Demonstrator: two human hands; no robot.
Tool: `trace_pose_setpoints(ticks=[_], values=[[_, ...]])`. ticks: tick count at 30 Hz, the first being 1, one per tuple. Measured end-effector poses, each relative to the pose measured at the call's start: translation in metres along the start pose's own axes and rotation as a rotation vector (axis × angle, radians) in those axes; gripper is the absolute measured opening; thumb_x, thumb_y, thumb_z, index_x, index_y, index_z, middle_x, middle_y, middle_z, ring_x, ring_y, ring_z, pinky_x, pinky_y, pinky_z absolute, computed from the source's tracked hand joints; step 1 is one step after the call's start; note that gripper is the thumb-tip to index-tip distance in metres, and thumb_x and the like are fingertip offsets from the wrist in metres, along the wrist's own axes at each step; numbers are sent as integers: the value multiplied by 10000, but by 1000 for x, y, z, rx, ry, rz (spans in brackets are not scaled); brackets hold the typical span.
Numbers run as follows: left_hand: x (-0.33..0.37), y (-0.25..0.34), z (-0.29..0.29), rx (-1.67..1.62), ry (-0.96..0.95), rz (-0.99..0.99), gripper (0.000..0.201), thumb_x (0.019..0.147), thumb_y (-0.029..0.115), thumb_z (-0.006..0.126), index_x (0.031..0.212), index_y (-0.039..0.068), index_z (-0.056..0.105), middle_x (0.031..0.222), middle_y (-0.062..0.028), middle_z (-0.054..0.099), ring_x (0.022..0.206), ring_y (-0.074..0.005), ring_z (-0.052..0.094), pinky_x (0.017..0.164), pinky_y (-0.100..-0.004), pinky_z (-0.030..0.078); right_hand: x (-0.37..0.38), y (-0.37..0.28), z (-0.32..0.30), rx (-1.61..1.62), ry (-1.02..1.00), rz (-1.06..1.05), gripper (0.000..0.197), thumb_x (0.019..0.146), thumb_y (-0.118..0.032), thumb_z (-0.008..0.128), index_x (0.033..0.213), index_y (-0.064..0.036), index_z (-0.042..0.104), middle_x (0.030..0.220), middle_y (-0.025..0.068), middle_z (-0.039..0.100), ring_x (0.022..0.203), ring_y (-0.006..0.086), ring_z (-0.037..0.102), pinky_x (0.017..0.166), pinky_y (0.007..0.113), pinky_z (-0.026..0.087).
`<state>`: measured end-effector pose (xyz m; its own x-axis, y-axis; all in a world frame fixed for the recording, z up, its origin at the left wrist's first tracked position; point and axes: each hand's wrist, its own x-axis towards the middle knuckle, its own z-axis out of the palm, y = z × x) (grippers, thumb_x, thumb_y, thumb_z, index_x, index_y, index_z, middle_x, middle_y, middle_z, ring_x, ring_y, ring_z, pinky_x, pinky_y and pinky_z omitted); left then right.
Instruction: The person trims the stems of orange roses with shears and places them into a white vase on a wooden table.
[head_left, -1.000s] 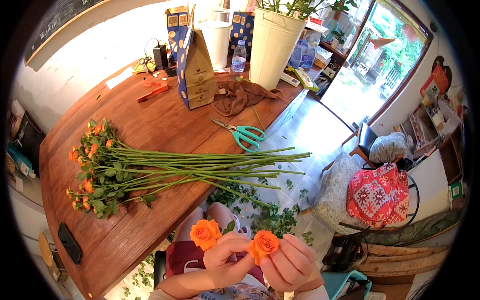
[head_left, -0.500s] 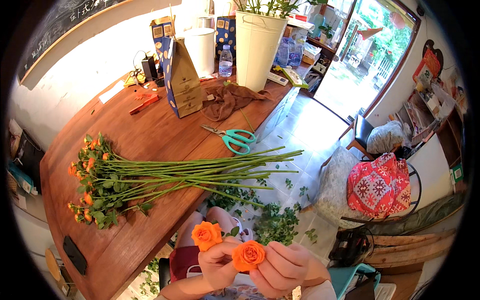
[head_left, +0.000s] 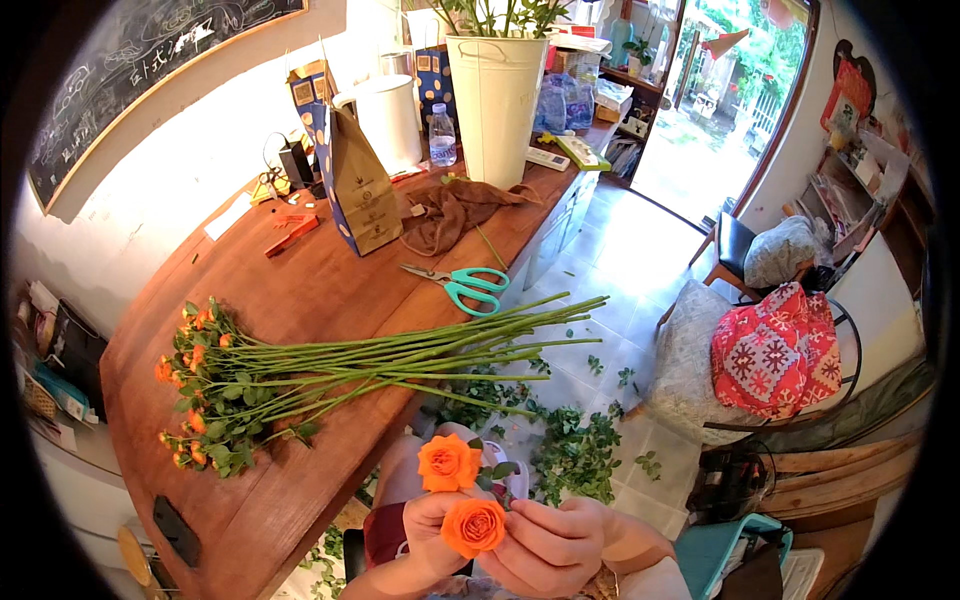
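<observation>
Two orange roses are at my lap: the upper rose (head_left: 449, 463) faces upward just above my left hand (head_left: 428, 532), and the lower rose (head_left: 473, 528) sits against that hand's fingers. My left hand is closed around their stems, which are mostly hidden. Close by on the right, my right hand (head_left: 560, 540) has its fingertips pinched beside the lower rose, at a small green bit of stem or leaf. Green leaves (head_left: 498, 472) stick out right of the upper rose. On the wooden table (head_left: 330, 300) lies a bunch of long-stemmed orange roses (head_left: 215, 390), stems (head_left: 430, 355) pointing right past the edge.
Teal-handled scissors (head_left: 470, 288) lie beyond the stems. Farther back are a brown paper bag (head_left: 362, 190), a brown cloth (head_left: 450, 215) and a tall cream bucket (head_left: 490, 110). A phone (head_left: 176, 530) rests at the near left edge. Cut leaves (head_left: 575, 455) litter the floor.
The lower rose has shifted left and down toward my left hand, the upper one right, so they sit closer together. My right fingertips are now a little apart from the lower bloom. The view has shifted slightly.
</observation>
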<state>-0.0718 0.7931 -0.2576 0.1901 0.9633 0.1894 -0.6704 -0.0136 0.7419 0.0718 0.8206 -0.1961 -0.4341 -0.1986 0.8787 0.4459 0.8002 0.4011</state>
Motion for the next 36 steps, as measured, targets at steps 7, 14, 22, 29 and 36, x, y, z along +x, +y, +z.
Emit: trace_pose_setpoints(ticks=[7, 14, 22, 29, 36], values=[[2, -5, -10, -68, -118, 17, 115, 752, -44, 660, 861, -46, 623, 874, -138, 634, 762, -187, 593, 695, -293, 477, 3, -8, -21, 513, 56, 558, 103, 788, -99, 622, 809, 0, 604, 858, 135, 598, 723, 251, 585, 630, 342, 521], [3, -7, -12, 96, -175, 166, 131, 748, -39, 667, 873, -39, 627, 881, -145, 631, 753, -197, 598, 686, -298, 479, 22, -17, -22, 621, -121, 1099, 312, 696, -49, 733, 957, -47, 563, 917, 82, 552, 778, 207, 557, 661, 306, 476], [15, -14, -15, 274, -231, 336, 167, 723, -19, 701, 875, -45, 636, 857, -127, 624, 733, -187, 586, 638, -277, 460, -5, -22, -18, 780, 9, 1120, 217, 696, 14, 664, 896, -28, 592, 907, 105, 540, 759, 210, 533, 659, 299, 434], [-5, 0, -29, 463, -183, -64, 190, 784, 1, 657, 967, -41, 628, 798, -67, 627, 643, -73, 556, 566, -186, 406, -26, -31, -13, 737, -11, 1245, 185, 724, 11, 573, 900, 18, 630, 900, 140, 546, 733, 191, 525, 637, 253, 411], [-6, -5, -34, 94, -187, -221, 327, 802, 100, 657, 1073, -47, 548, 907, -51, 608, 821, -77, 554, 693, -221, 434, -47, -50, -5, 762, -3, 1334, 160, 736, 8, 614, 894, 31, 621, 871, 137, 559, 703, 181, 531, 621, 259, 423]])
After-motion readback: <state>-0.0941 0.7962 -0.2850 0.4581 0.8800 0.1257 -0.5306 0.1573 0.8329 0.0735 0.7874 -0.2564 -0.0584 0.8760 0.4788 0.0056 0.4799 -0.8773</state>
